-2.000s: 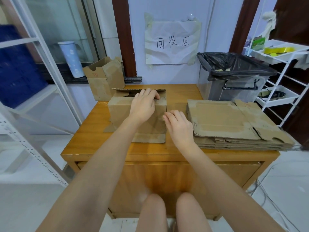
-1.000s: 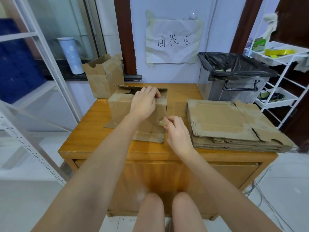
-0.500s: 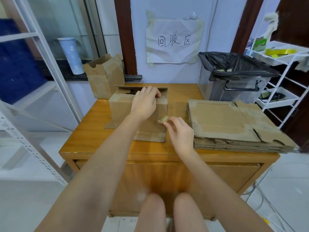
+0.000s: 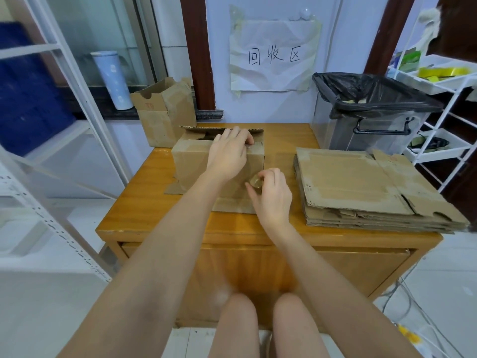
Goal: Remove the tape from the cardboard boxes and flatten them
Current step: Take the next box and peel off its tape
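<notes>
**Tape wad freed from the open box**

Tape (image 4: 256,181), balled since a second ago, sits pinched in the right hand (image 4: 271,195), clear of the box (image 4: 192,164): stripping looks done, flattening remains. Left hand (image 4: 228,153) grips the box's top edge at bench (image 4: 144,210) centre. Flattened stack (image 4: 361,184) lies right, lined bin (image 4: 371,112) behind it, another box (image 4: 165,112) back left.

The wooden table (image 4: 144,210) bears a box (image 4: 191,166), flattened cardboard (image 4: 361,187), and a bin (image 4: 366,120).
</notes>
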The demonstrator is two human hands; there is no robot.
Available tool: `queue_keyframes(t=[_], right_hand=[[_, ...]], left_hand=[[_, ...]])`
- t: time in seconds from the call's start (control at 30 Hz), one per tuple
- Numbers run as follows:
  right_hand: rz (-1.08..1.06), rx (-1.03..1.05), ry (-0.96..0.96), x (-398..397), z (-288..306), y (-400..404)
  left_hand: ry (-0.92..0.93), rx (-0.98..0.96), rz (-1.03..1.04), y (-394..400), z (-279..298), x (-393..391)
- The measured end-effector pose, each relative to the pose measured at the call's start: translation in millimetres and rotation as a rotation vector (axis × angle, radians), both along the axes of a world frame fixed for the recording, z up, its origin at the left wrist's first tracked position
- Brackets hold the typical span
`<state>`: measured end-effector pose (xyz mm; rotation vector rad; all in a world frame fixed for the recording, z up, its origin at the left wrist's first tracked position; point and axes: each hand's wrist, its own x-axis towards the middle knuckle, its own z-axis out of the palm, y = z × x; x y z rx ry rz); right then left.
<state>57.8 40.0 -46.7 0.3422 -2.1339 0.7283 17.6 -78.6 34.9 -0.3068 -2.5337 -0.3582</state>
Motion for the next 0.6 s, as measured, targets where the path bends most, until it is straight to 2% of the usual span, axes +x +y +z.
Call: queue_keyframes(t=[0.13, 0.3, 0.43, 0.5, 0.6], right_hand=[[0.007, 0.015, 0.04, -0.7, -7.6, 1.3], [0.103, 0.157, 0.056, 1.5, -18.9, 6.7], [0.088, 0.205, -0.034, 4.7, -22.1, 8.6], [0.105, 0.154, -0.151, 8.7, -21.2, 8.9], [0.116, 0.138, -0.21, 9.4, -18.0, 10.2]], left_hand=[[0.001, -0.002, 0.001, -1.6, -0.4, -0.9], [0.013, 0.0, 0.0, -1.8, -0.1, -0.6], [0.002, -0.003, -0.003, -0.9, -1.0, 0.6], [0.001, -0.005, -0.005, -1.4, 0.1, 0.5], [0.002, -0.007, 0.002, -2.5, 0.2, -0.2]])
